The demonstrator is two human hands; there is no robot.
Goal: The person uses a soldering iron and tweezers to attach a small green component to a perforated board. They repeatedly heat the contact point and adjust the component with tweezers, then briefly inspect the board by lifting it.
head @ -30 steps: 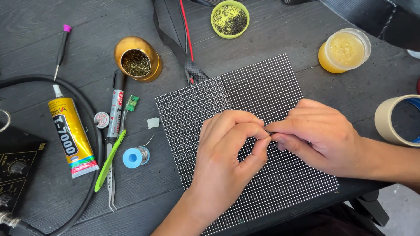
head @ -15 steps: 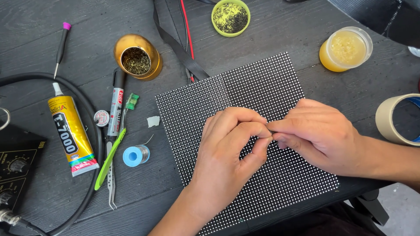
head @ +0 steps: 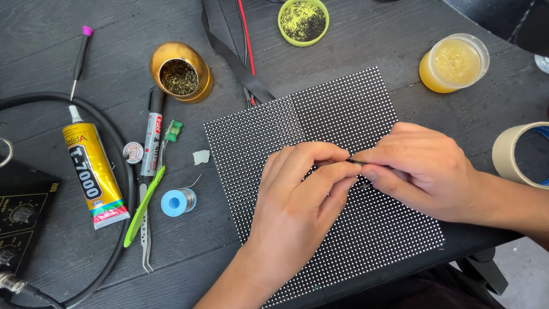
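Note:
A black panel studded with small white dots (head: 269, 143) lies flat on the dark wooden table (head: 354, 40). Both my hands rest on its middle. My left hand (head: 297, 212) comes in from the bottom, its thumb and forefinger pinched together. My right hand (head: 420, 171) comes in from the right, fingers closed on a thin dark metal tool (head: 357, 163) whose tip meets my left fingertips. Most of the tool is hidden inside the hand.
Left of the panel lie a yellow glue tube (head: 94, 169), a marker pen (head: 151, 137), green-handled tweezers (head: 143, 212), a blue solder spool (head: 177, 201) and a gold tip-cleaner pot (head: 180, 71). A green cup (head: 303, 20), a yellow jar (head: 454, 63) and a tape roll (head: 517, 154) stand behind and right.
Both hands stay pinched together on the panel; they shifted only slightly.

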